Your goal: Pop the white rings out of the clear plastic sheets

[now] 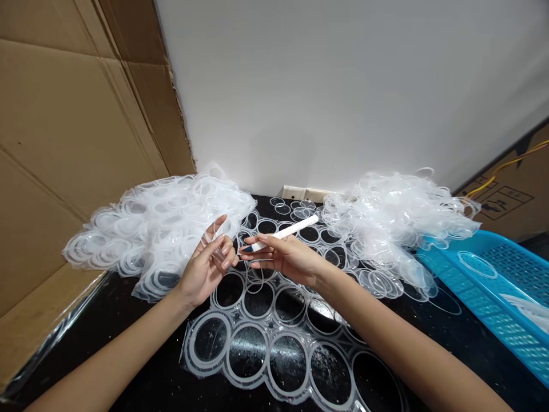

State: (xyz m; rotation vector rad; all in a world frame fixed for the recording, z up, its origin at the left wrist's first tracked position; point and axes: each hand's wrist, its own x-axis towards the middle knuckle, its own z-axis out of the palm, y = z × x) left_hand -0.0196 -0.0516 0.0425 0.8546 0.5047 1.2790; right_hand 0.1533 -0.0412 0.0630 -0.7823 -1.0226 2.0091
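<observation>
My left hand [209, 264] is closed, fingers curled and thumb pressed in, around a thin clear plastic ring [218, 240], partly hidden by the fingers. In my right hand [291, 254] is a slim white pen-shaped tool [295, 227] with a dark end, pinched between thumb and fingers; that dark end points toward my left hand, the fingertips of both hands nearly meeting. Beneath both hands lies a clear plastic sheet [266, 332] with rows of large round holes, each rimmed by a frosted band. Loose thin rings [300, 210] lie behind it.
A heap of holed plastic sheets [167, 217] rises at left, and a tangle of clear rings [381, 212] at right. A blue basket [484, 286] stands far right. Cardboard [77, 103] walls the left; a white panel [334, 91] and a power strip [306, 194] are behind.
</observation>
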